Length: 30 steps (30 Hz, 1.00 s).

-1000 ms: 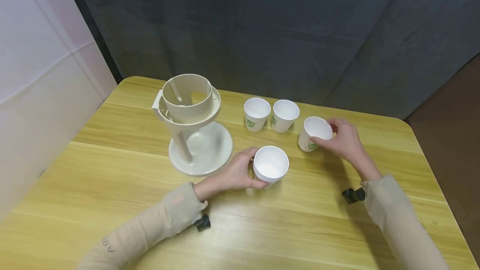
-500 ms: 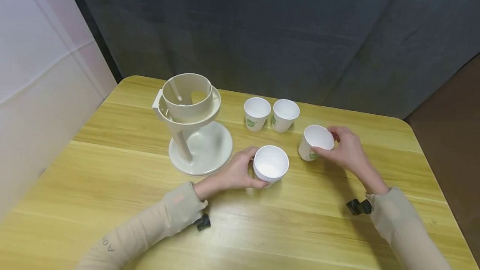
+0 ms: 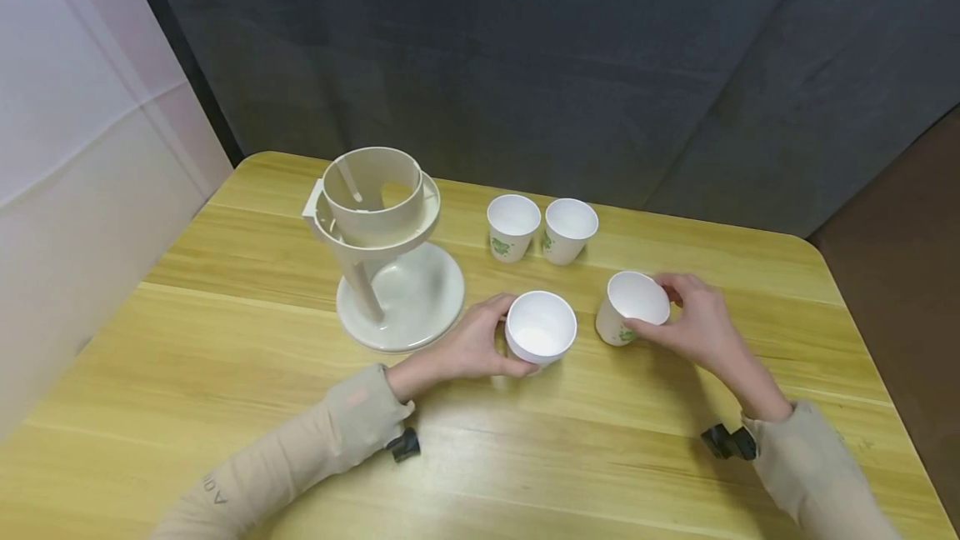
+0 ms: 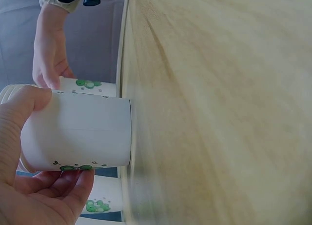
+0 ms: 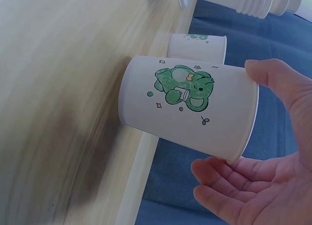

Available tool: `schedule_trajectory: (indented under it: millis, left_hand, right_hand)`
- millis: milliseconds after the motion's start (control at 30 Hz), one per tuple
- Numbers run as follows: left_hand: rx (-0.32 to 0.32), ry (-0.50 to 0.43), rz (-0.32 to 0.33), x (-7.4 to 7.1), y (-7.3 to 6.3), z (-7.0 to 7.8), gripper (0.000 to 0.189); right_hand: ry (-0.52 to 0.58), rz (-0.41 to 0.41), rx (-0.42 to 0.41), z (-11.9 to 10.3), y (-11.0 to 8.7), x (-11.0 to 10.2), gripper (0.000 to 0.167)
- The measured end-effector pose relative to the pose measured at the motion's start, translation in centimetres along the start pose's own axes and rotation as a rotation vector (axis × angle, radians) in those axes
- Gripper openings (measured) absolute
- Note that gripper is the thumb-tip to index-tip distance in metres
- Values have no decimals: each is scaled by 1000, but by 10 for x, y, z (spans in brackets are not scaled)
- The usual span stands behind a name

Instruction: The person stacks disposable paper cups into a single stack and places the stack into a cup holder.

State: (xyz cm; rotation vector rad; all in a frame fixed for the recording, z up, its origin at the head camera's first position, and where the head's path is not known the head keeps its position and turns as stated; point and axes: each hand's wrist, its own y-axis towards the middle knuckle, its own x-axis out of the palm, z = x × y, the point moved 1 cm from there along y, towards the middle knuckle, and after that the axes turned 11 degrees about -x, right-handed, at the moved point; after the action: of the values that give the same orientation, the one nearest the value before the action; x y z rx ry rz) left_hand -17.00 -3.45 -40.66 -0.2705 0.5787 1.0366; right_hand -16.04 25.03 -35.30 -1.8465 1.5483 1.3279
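Observation:
My left hand (image 3: 480, 342) grips a stack of nested white paper cups (image 3: 542, 327) near the middle of the table. Several rims show on this stack (image 4: 78, 130) in the left wrist view, with the thumb on one side and fingers on the other. To its right, my right hand (image 3: 697, 319) pinches a single white paper cup (image 3: 636, 298) by its rim. A green bear print marks this cup (image 5: 187, 100) in the right wrist view. Behind, two more paper cups, one on the left (image 3: 513, 227) and one on the right (image 3: 572, 230), stand upright side by side.
A cream stand (image 3: 375, 223) with a ring-shaped holder and a round base (image 3: 435, 298) is on the left of the wooden table (image 3: 480, 457). A dark curtain (image 3: 480, 65) hangs behind the far edge.
My right hand has drawn its paper cup toward the near side of the table, level with the stack. The left hand and its stack have stayed in place.

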Motion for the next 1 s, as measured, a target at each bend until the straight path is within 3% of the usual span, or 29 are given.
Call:
schedule_trajectory:
  millis: [567,1000]
  left_hand:
    - [-10,-4,1,0,0,0,71]
    - [-3,16,6,0,1,0,72]
  right_hand:
    - [41,0,-57,-18,-17,4,58]
    - [69,24,-104,-31,-13,2,57]
